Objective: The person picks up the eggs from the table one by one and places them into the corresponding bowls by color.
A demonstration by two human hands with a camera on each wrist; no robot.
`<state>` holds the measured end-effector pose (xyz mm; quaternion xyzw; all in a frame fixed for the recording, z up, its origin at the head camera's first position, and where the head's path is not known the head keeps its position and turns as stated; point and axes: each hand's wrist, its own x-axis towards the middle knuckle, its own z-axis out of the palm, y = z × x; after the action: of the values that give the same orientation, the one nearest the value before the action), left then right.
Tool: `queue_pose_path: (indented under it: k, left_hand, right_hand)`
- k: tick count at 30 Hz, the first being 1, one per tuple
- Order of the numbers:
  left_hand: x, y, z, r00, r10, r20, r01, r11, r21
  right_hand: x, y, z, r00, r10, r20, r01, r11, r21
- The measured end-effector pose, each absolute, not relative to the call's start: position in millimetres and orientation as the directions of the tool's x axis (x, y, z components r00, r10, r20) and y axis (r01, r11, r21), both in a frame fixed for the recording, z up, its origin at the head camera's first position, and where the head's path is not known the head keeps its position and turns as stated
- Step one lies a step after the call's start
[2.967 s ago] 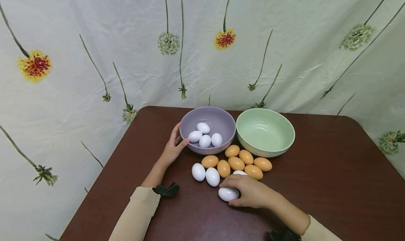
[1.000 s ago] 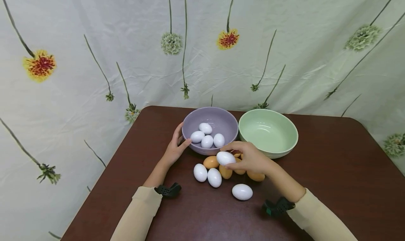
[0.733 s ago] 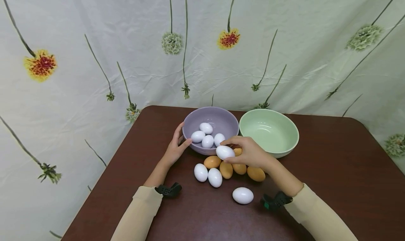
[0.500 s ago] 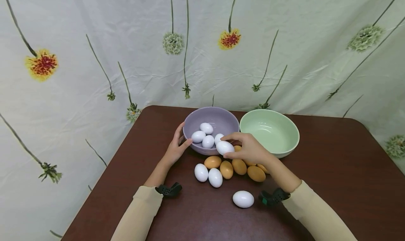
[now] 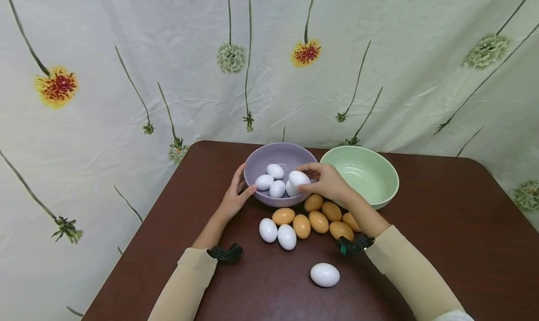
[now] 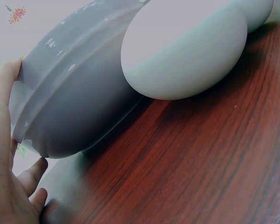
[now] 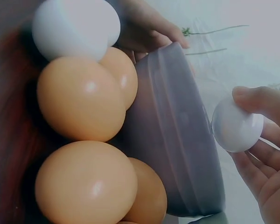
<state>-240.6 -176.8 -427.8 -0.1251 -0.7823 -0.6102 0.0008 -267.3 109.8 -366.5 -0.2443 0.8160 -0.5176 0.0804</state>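
My right hand (image 5: 326,183) pinches a white egg (image 5: 299,178) between thumb and fingers, over the near right side of the purple bowl (image 5: 290,151). The right wrist view shows this held egg (image 7: 238,123) at the bowl's rim. Several white eggs lie in the bowl, one partly hidden behind the held egg. My left hand (image 5: 235,197) holds the bowl's left side, thumb near the rim and fingers round the outer wall. Two white eggs (image 5: 287,237) lie together in front of the bowl, and another white egg (image 5: 324,275) lies apart, nearer me.
Several brown eggs (image 5: 318,222) sit in a cluster on the dark wooden table (image 5: 455,227), in front of the bowls. A green bowl (image 5: 362,171) with no eggs visible inside stands right beside the purple one. A flowered cloth (image 5: 185,40) hangs behind the table.
My right hand has picked up a white egg and carried it up over the purple bowl. The loose white egg nearest me has shifted toward the near edge. My left hand stays at the bowl.
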Motion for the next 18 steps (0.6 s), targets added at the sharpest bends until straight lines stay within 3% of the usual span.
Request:
queue_pose_path:
  k: [18]
  left_hand:
    - [-240,-176,-427,-0.968,0.192,0.161,0.204,0.225,0.953]
  right_hand:
    - [-296,92,-374,-0.89,-0.439,0.125,-0.334,0.44,-0.833]
